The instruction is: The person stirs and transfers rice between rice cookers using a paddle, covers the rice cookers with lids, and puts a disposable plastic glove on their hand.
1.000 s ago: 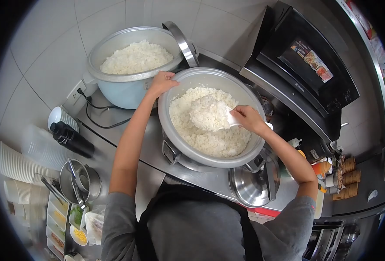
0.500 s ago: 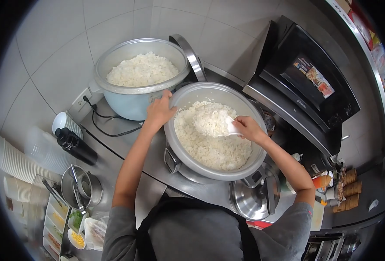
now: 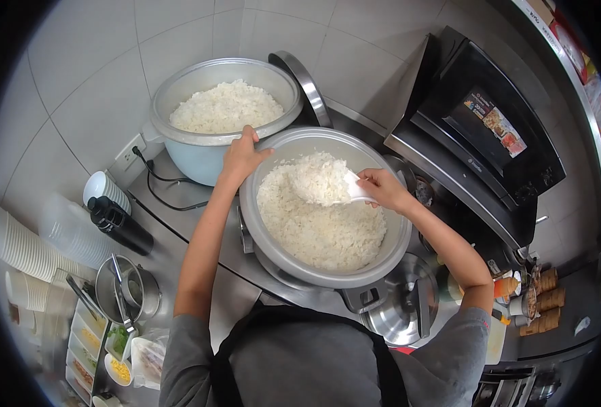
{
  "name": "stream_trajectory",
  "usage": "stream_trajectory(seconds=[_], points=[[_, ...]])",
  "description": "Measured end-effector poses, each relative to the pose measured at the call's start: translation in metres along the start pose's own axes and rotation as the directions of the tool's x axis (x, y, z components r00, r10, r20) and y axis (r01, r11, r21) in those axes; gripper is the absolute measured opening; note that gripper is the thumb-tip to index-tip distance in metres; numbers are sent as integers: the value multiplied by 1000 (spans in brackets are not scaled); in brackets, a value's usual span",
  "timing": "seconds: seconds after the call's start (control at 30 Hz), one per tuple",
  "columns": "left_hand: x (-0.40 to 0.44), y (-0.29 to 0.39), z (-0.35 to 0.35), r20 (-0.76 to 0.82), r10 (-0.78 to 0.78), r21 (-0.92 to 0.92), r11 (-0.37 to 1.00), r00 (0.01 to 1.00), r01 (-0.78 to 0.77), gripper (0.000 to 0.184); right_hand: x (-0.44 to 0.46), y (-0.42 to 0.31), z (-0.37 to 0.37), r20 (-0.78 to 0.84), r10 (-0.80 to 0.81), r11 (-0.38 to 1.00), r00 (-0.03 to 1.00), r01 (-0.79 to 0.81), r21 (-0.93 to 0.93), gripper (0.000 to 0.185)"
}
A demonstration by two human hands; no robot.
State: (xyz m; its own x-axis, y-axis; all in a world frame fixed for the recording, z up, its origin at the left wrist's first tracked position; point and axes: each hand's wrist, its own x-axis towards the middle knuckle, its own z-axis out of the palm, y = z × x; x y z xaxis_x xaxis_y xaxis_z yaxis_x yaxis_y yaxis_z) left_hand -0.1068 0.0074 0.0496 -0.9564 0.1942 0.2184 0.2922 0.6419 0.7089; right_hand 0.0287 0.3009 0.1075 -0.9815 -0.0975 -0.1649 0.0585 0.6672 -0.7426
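My right hand (image 3: 384, 189) is closed on the handle of a white rice paddle (image 3: 356, 188). A large mound of cooked white rice (image 3: 319, 178) lies on its blade, over the rice in the near round pot (image 3: 397, 251). My left hand (image 3: 242, 160) is between the two pots, its thumb apart from the fingers. Its fingertips reach up to the rim of the light-blue rice cooker (image 3: 195, 161), and its thumb points toward the near pot's rim. Some of those fingers are hidden. More cooked rice (image 3: 227, 107) fills the blue cooker.
A metal lid (image 3: 302, 88) leans behind the pots; another lid (image 3: 395, 305) lies by the near pot's handle. A black oven (image 3: 480, 129) stands at right. On the left are a black bottle (image 3: 120, 224), stacked cups (image 3: 25, 247), a steel pot (image 3: 149, 298) and a power cord (image 3: 161, 206).
The near pot has turned and shifted slightly left, its front handle now showing more. My left hand has moved up and left to the blue cooker's rim. The loaded paddle has moved slightly left and up.
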Motion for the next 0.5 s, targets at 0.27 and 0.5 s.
stream_trajectory(seconds=[0.27, 0.5], points=[[20, -33, -43, -592, 273, 165, 962, 759, -218, 20, 29, -59, -20, 67, -66, 997, 996, 68, -31, 22], [44, -98, -30, -721, 214, 339, 938, 659, 66, 39, 142, -109, 0, 42, -207, 978, 977, 208, -14, 22]])
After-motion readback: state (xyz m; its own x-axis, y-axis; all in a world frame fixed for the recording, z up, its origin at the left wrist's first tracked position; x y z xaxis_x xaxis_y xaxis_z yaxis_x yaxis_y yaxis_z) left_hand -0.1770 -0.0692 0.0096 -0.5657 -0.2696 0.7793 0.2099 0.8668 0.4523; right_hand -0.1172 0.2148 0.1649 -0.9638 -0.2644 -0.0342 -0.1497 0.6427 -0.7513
